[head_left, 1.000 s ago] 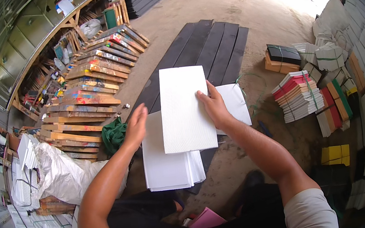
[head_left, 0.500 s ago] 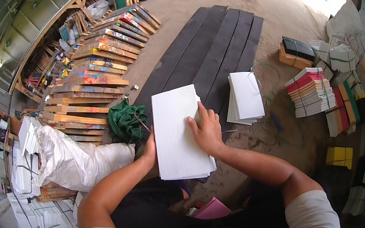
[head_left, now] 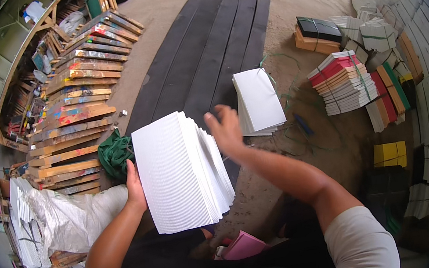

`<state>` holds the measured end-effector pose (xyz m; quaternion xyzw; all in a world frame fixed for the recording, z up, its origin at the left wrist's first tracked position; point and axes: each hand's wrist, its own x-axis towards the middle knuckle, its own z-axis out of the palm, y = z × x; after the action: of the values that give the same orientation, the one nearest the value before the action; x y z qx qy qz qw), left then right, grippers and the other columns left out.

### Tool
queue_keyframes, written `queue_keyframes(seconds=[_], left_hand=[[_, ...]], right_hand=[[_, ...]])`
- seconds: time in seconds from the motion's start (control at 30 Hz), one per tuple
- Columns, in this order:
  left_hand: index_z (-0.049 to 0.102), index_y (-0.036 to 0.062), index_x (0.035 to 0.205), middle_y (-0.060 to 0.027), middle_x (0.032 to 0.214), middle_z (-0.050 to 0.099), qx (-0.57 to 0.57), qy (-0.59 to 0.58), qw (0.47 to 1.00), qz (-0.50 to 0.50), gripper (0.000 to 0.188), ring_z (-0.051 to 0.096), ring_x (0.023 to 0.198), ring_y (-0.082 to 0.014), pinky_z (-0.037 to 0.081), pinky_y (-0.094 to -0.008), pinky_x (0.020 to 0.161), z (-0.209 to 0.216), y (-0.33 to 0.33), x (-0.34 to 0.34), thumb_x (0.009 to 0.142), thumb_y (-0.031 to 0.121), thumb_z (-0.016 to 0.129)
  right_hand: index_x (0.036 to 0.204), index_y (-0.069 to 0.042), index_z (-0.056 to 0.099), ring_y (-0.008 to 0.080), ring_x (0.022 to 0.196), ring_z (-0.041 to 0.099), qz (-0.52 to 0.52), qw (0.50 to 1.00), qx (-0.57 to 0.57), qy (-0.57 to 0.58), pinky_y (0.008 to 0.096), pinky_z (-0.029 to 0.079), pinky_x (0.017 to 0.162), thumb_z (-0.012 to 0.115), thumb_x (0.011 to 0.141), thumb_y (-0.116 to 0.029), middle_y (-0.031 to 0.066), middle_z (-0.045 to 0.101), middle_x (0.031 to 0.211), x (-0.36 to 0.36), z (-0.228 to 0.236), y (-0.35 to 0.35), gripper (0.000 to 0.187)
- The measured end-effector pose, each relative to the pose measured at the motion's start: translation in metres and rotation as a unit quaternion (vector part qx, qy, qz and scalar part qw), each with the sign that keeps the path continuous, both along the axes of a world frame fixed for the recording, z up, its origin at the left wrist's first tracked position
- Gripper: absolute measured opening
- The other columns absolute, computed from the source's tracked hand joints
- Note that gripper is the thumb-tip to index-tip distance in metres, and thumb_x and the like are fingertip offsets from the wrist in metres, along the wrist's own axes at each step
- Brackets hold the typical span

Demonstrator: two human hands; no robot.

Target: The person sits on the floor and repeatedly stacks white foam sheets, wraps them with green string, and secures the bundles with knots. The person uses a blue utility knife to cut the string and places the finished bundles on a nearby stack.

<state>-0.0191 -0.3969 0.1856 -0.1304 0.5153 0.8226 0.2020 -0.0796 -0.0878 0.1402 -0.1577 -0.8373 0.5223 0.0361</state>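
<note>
"How far along does it look from where you're standing?"

"Partway, I'd judge. The ribbed white stack (head_left: pixel 168 172) is gathered together, a little left of the middle of the frame, but its right side is fanned out in steps, with the sheets not lined up."

"Is that all of the white sheets?"

"No, a smaller white pile (head_left: pixel 258 98) lies apart from it, right of centre, at the edge of the black strips (head_left: pixel 210 42)."

"Any tying done?"

"None that I can see on the big stack. A thin green cord (head_left: pixel 268 71) shows by the top corner of the smaller pile; whether it goes round, I can't tell. The red, tan and white bundle (head_left: pixel 349 84), at the right of the frame, clearly has ties about it."

"And the hands?"

"The left hand (head_left: pixel 135 190) is set against the stack's left edge, thumb upward. The sheets hide part of it, so I can't tell how far it closes. The right hand (head_left: pixel 225 132) is near the middle of the frame, fingers loosely apart, nothing in it. It looks clear of the stack, though just beside the fanned side."

"So what's left?"

"As far as I can judge, that uneven side and the separate pile."
</note>
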Motion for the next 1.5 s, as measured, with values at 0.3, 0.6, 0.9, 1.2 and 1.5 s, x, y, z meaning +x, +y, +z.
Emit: queue_keyframes(seconds=[0.3, 0.6, 0.9, 1.2, 1.5], left_hand=[[0.041, 0.0057, 0.155, -0.0153, 0.144, 0.056, -0.085, -0.047, 0.995, -0.017, 0.071, 0.056, 0.131, -0.0311, 0.045, -0.0465, 0.111, 0.002, -0.001, 0.004, 0.106, 0.056, 0.05], [0.043, 0.0062, 0.153, -0.0124, 0.143, 0.057, -0.069, -0.019, 0.997, -0.016, 0.063, 0.055, 0.132, -0.0268, 0.044, -0.0431, 0.113, -0.001, 0.002, 0.002, 0.108, 0.049, 0.051], [0.042, 0.0062, 0.156, -0.0098, 0.146, 0.056, -0.118, 0.004, 0.993, -0.02, 0.065, 0.054, 0.134, -0.0235, 0.042, -0.04, 0.113, 0.003, 0.009, -0.005, 0.107, 0.047, 0.055], [0.041, 0.0052, 0.157, -0.0086, 0.15, 0.055, -0.12, 0.029, 0.992, -0.016, 0.064, 0.051, 0.137, -0.021, 0.037, -0.0367, 0.117, 0.011, 0.019, -0.002, 0.107, 0.041, 0.056], [0.008, 0.015, 0.171, -0.0064, 0.176, 0.015, -0.144, 0.116, 0.982, -0.033, 0.072, 0.018, 0.16, -0.0196, 0.017, -0.0352, 0.128, 0.023, 0.02, 0.001, 0.112, 0.031, 0.046]], right_hand=[[0.141, -0.005, 0.05, 0.0355, 0.134, 0.055, -0.216, 0.923, 0.201, -0.248, 0.0527, 0.048, 0.106, 0.089, 0.07, -0.063, 0.0164, 0.059, 0.138, -0.026, -0.165, 0.181, 0.1], [0.131, -0.003, 0.056, 0.0392, 0.123, 0.065, -0.129, 0.951, 0.146, -0.241, 0.051, 0.053, 0.101, 0.094, 0.067, -0.052, 0.0207, 0.068, 0.128, -0.034, -0.116, 0.188, 0.09], [0.121, -0.004, 0.049, 0.045, 0.104, 0.071, -0.036, 0.93, 0.354, -0.091, 0.0554, 0.057, 0.084, 0.073, 0.093, -0.023, 0.0225, 0.071, 0.11, -0.014, -0.076, 0.132, 0.042], [0.117, -0.012, 0.066, 0.0267, 0.094, 0.063, -0.291, 0.832, -0.466, -0.077, 0.0415, 0.056, 0.07, 0.073, 0.096, -0.034, 0.0065, 0.064, 0.109, -0.054, -0.084, 0.207, 0.031], [0.135, -0.001, 0.056, 0.022, 0.078, 0.067, -0.014, 0.921, -0.389, 0.024, 0.0382, 0.051, 0.054, 0.067, 0.099, -0.023, 0.0115, 0.067, 0.108, 0.024, 0.087, 0.065, 0.044]])
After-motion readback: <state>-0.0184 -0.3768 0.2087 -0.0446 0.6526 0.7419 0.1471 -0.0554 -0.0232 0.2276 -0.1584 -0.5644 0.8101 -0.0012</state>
